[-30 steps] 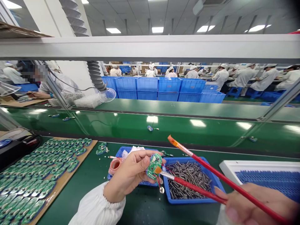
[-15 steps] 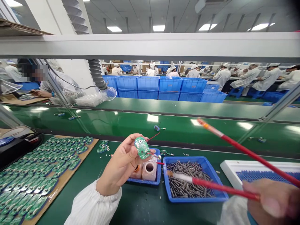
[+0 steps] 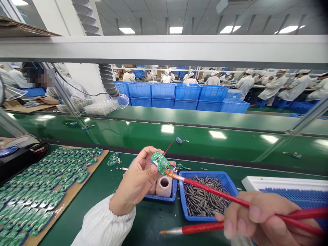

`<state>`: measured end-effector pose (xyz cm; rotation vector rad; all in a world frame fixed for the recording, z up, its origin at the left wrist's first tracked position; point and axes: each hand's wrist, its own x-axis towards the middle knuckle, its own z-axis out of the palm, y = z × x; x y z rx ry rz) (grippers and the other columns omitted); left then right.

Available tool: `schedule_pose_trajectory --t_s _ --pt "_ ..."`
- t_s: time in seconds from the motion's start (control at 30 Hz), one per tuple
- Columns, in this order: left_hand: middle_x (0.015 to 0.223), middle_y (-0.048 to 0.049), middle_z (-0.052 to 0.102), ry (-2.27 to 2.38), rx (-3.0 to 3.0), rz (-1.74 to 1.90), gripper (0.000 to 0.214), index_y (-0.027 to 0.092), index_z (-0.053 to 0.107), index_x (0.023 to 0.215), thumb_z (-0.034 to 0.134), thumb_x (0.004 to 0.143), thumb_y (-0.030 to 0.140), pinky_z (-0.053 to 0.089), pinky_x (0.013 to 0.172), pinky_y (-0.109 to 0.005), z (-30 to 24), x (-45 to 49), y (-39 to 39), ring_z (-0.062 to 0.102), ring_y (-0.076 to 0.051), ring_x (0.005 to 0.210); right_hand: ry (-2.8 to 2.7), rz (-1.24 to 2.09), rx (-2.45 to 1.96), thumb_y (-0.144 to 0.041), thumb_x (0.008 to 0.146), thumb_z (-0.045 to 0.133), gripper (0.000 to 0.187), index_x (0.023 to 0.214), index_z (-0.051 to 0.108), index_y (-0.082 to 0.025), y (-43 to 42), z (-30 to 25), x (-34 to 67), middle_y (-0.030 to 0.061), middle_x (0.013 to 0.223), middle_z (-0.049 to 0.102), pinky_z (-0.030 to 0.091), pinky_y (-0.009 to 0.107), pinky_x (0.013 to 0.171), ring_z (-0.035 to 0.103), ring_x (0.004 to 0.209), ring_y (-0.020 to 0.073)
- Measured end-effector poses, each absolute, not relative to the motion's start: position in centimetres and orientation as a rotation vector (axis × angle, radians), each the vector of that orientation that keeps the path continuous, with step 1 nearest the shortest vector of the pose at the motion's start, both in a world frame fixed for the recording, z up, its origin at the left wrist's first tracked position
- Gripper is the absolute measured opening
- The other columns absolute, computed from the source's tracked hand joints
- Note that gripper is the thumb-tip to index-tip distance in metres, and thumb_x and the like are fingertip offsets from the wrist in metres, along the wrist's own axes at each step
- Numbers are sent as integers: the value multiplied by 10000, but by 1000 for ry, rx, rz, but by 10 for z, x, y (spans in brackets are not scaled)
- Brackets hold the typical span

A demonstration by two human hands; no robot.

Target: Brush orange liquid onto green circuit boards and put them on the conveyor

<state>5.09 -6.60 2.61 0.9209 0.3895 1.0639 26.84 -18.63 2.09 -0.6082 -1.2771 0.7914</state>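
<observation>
My left hand (image 3: 137, 181) pinches a small round green circuit board (image 3: 159, 163) between thumb and fingers, with a thin red wire rising from it. My right hand (image 3: 266, 215) grips two red-handled brushes. The orange tip of the upper brush (image 3: 205, 189) touches the board's lower edge. The lower brush (image 3: 194, 229) points left, its tip resting over nothing I can make out. Below my left hand sits a small blue tray (image 3: 172, 191) holding pink cups (image 3: 164, 186), partly hidden by my hand.
A blue tray of dark screws (image 3: 207, 196) lies beneath the brushes. A wooden board of green circuit boards (image 3: 68, 191) fills the left. A white rack with blue teeth (image 3: 282, 182) stands right. Behind lie a green conveyor (image 3: 128, 135), a metal rail, blue crates and co-workers.
The upper brush has swung down from high on the right onto the board. My left hand has shifted slightly right and turned the board. The lower brush now lies nearer the bottom.
</observation>
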Motion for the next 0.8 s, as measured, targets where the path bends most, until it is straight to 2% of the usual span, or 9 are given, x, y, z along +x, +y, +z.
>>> schedule_pose_trajectory --t_s 0.2,0.37,0.43,0.53,0.67,0.8 --pt "977 52 676 360 949 1046 291 271 703 921 873 685 275 568 657 -202 25 50 -67 741 -155 813 -1274 691 -639 -306 950 610 135 953 741 -277 -188 13 282 45 616 643 612 401 476 650 481 236" --pt "1024 5 665 593 1200 849 292 258 673 1078 773 811 319 560 883 -342 33 51 -34 721 -199 936 -1337 668 -672 -301 953 578 161 1003 731 -302 -194 -8 325 48 598 639 609 386 464 655 482 249" --pt "1067 -32 666 715 1332 748 292 225 641 1150 699 871 287 541 928 -385 35 58 -3 714 -207 958 -1305 616 -729 -287 961 564 170 1013 726 -288 -198 -17 338 51 622 644 621 384 504 670 518 249" --pt "1049 -71 675 857 1472 617 237 161 617 1158 608 926 208 546 905 -402 30 83 53 711 -199 918 -1189 588 -789 -273 975 561 159 986 718 -252 -200 -29 346 52 669 654 640 347 599 699 617 230" --pt "1139 -89 665 1005 1720 414 297 155 597 1205 601 943 294 574 817 -428 14 130 118 678 -217 936 -993 592 -803 -284 981 575 159 944 720 -230 -196 -43 351 50 692 657 642 310 671 707 673 207" --pt "1241 -103 625 1118 2039 224 344 174 588 1244 611 935 323 561 852 -459 -2 182 163 648 -248 1028 -922 597 -783 -295 979 584 157 943 721 -227 -195 -53 363 54 703 661 641 327 707 709 689 212"
